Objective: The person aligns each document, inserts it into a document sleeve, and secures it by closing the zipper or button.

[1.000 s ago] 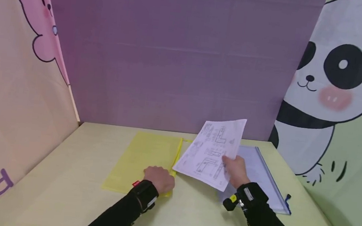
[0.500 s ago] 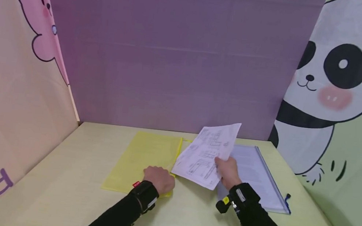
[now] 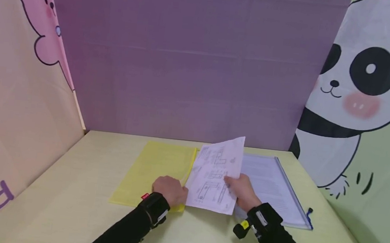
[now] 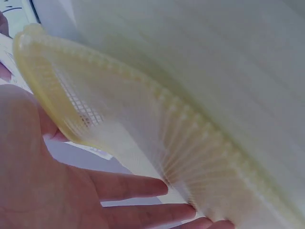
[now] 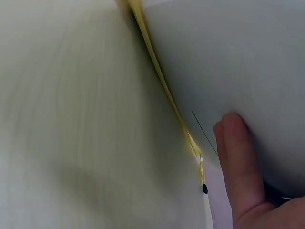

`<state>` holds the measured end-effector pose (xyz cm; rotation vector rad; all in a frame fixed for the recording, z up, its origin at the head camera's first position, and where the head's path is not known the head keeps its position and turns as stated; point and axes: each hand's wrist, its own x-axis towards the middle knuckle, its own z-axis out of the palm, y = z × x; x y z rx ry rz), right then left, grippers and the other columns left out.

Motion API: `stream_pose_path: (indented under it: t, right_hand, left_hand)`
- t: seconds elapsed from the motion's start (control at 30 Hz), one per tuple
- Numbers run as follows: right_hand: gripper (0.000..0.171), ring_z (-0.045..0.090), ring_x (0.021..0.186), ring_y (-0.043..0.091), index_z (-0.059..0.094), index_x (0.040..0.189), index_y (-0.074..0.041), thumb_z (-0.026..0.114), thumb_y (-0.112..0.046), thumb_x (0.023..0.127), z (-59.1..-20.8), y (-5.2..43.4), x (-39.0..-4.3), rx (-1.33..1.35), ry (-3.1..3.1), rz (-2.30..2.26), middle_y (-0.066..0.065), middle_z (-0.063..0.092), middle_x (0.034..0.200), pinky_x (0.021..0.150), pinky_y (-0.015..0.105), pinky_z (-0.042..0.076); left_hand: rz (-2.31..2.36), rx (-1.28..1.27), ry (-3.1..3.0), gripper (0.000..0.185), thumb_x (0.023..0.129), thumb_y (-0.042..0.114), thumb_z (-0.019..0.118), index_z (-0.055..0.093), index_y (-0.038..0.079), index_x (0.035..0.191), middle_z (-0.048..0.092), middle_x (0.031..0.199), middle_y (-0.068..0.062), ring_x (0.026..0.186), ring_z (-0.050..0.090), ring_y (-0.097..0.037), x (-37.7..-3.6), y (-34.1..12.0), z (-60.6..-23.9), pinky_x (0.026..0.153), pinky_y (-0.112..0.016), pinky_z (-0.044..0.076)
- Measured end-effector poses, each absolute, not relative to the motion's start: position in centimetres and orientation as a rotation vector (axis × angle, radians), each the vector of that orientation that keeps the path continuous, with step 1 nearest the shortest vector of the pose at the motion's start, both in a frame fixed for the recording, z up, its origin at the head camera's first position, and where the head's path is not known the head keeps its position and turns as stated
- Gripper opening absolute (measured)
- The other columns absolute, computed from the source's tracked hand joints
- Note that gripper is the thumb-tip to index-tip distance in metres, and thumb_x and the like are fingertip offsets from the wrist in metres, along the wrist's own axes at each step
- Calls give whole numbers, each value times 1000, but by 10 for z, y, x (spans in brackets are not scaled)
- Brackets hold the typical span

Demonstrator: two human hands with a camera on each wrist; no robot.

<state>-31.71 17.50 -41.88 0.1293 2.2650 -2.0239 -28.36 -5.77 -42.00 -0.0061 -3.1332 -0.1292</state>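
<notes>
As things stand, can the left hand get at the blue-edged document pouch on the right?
Probably not directly: the right hand and its printed sheet stand between, and the left hand holds the yellow mesh pouch.

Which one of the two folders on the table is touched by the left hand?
The yellow folder, on the left: the left hand holds its right edge. The pale folder lies to the right, apart from that hand.

Yellow folder [image 3: 159, 159] seen as translucent mesh plastic; sheet [image 3: 207, 174] as thin, matt paper; tabletop [image 3: 85, 177] as smooth, wood-grained.
</notes>
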Motion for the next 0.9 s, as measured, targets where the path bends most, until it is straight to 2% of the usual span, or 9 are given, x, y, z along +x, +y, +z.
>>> stream_pose_path:
  t: [0.27,0.53,0.9]
  right_hand:
    - [38,74,93,33,54,140,1,53,-12,104,-422,180,-312,64,2218,-1998,18,72,112,75,45,62]
    - [37,73,96,33,55,140,-3,51,-12,105,-426,181,-316,58,2158,-1999,16,73,112,78,45,62]
    - [39,73,98,33,54,140,2,53,-7,102,-425,186,-317,18,2127,-1983,19,71,116,80,44,61]
  left_hand:
    - [-141,-54,-3144,55,100,43,48,54,10,57,43,57,-5,54,49,-21,-285,-58,-418,53,-30,33]
    - [-162,-28,-3144,55,101,45,47,55,10,58,46,59,-5,55,50,-21,-286,-59,-419,52,-30,34]
    - [-169,-12,-3152,58,103,44,43,55,10,57,44,59,-5,54,49,-21,-285,-58,-419,53,-29,33]
